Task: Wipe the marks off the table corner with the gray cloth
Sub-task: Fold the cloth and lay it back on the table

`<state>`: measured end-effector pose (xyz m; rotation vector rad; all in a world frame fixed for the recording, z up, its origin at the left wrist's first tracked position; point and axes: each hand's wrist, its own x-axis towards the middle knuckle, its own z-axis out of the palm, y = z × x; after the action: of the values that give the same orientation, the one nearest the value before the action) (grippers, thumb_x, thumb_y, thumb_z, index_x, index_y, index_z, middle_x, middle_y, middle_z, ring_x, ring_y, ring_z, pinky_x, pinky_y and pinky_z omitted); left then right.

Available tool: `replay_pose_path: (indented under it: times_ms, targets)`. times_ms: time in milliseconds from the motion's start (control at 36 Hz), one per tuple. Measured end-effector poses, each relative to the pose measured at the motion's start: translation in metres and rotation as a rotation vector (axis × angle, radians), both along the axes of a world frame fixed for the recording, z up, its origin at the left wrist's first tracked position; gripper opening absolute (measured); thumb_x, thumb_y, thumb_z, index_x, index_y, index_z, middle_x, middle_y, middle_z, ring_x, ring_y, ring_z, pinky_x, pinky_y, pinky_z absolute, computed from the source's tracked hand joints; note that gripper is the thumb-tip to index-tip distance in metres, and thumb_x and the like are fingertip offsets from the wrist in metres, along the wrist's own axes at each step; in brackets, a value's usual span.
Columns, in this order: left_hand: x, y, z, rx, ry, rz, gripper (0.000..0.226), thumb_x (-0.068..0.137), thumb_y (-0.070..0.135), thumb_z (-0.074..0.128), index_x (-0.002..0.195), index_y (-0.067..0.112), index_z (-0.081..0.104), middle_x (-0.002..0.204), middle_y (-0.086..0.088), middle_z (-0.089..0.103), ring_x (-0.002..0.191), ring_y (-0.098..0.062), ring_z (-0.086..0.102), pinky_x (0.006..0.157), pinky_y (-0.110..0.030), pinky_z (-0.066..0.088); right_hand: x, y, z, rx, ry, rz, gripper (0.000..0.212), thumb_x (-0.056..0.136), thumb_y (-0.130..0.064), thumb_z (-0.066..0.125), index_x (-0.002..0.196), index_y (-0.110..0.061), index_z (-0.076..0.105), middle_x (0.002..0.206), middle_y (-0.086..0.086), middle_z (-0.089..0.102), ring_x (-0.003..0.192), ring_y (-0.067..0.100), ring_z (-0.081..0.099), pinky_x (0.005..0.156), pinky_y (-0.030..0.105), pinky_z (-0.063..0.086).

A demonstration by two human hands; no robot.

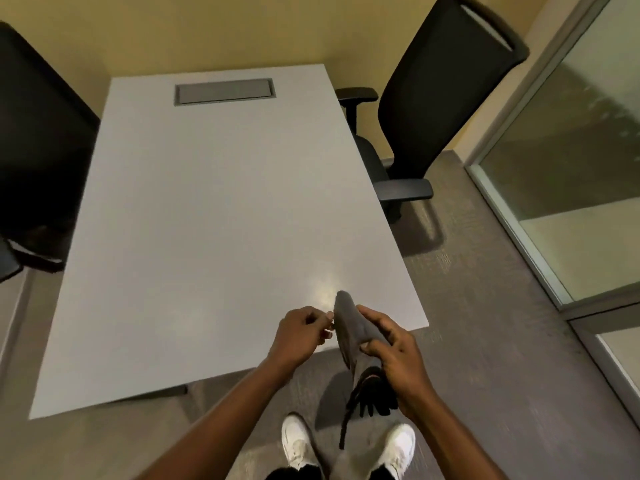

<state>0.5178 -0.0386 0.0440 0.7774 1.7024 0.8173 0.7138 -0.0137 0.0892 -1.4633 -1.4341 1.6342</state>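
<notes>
A gray cloth [351, 329] hangs folded above the near right part of the light gray table [207, 220]. My right hand [391, 344] grips the cloth from the right side, thumb and fingers closed on it. My left hand [301, 332] is just left of the cloth, fingers curled, fingertips touching or nearly touching its left edge; I cannot tell which. The near right table corner [420, 320] lies just right of my hands. A pale shiny smear [327, 289] shows on the tabletop just beyond the cloth. A dark fringed end [370, 396] hangs under the cloth.
A black office chair [433, 109] stands at the table's right side, another black chair [38, 150] at the left. A gray cable hatch [224, 91] is set in the table's far end. A glass partition [571, 161] runs along the right. My white shoes [346, 445] stand on carpet.
</notes>
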Motion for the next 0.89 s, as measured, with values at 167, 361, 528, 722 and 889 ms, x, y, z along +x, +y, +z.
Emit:
replay_pose_path:
  times_ms: [167,361,528,722,889]
  targets:
    - [-0.028,-0.034,0.026,0.083,-0.065,0.165,0.030,0.099,0.044,0.083,0.125,0.033,0.073,0.121,0.009,0.078,0.095,-0.010,0.082,0.093,-0.044,0.069,-0.038,-0.012,0.023,0.063,0.066,0.130,0.062,0.093,0.011,0.060,0.136,-0.033,0.070,0.130,-0.016,0.074,0.117,0.006,0.070,0.089,0.026,0.062]
    - [-0.055,-0.051,0.057,0.289,0.068,0.224,0.035,0.101,0.011,0.077,0.122,0.038,0.076,0.119,0.024,0.079,0.101,-0.008,0.079,0.083,-0.034,0.070,-0.064,-0.012,0.046,0.068,0.134,0.260,0.058,0.080,-0.013,0.071,0.136,-0.030,0.070,0.130,-0.009,0.075,0.117,0.015,0.072,0.090,0.034,0.064]
    - [-0.074,-0.058,0.071,0.347,0.121,0.333,0.030,0.098,0.007,0.083,0.116,0.029,0.074,0.121,0.015,0.079,0.108,-0.005,0.078,0.076,-0.018,0.063,-0.089,-0.005,0.062,0.084,0.212,0.270,0.026,0.100,-0.037,0.068,0.123,-0.031,0.078,0.125,-0.012,0.079,0.120,0.012,0.073,0.094,0.024,0.061]
    - [-0.093,-0.058,0.083,0.517,0.308,0.301,0.037,0.095,0.000,0.083,0.112,0.031,0.073,0.122,0.011,0.074,0.115,-0.013,0.073,0.090,-0.026,0.067,-0.112,0.023,0.070,0.265,0.148,0.393,0.024,0.098,-0.012,0.075,0.118,-0.025,0.079,0.117,-0.008,0.081,0.116,0.015,0.075,0.102,0.041,0.063]
    - [-0.112,-0.039,0.107,0.567,0.362,0.184,0.027,0.096,0.004,0.084,0.110,0.025,0.074,0.123,0.013,0.072,0.116,-0.015,0.073,0.086,-0.031,0.068,-0.125,0.055,0.079,0.418,0.153,0.537,0.069,0.089,-0.010,0.085,0.145,-0.041,0.061,0.143,-0.018,0.061,0.115,0.013,0.073,0.090,0.031,0.066]
